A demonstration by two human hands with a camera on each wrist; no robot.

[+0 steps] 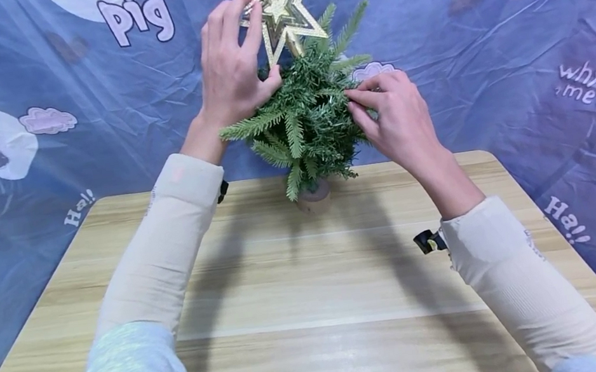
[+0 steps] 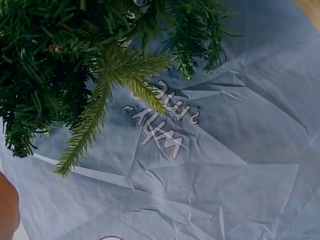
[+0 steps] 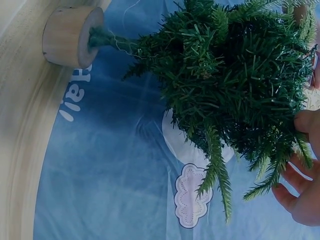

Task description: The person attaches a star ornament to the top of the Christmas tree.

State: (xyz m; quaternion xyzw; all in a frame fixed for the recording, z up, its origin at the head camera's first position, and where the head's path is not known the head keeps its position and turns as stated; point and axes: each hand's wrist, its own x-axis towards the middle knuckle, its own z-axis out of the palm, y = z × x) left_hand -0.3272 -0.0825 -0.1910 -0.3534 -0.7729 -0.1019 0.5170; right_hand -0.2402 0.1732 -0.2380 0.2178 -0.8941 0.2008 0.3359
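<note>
A small artificial Christmas tree [image 1: 317,119] stands on a round wooden base [image 3: 70,37] at the table's far side, with a gold star topper [image 1: 277,6] at its top. My left hand [image 1: 233,60] holds the star's left side with its fingers. Its thumb is lower down, beside the greenery. At the tree's right side, my right hand [image 1: 393,110] pinches the tip of a branch. Lighter green sprigs [image 2: 85,135] stick out among the darker needles. In the left wrist view, only an edge of the hand shows at lower left.
The tree stands on a wooden table [image 1: 290,290], close to its back edge. A wrinkled blue cloth [image 1: 93,133] with printed words and shapes hangs behind and at both sides. A black strap end [image 1: 428,242] juts from the right sleeve.
</note>
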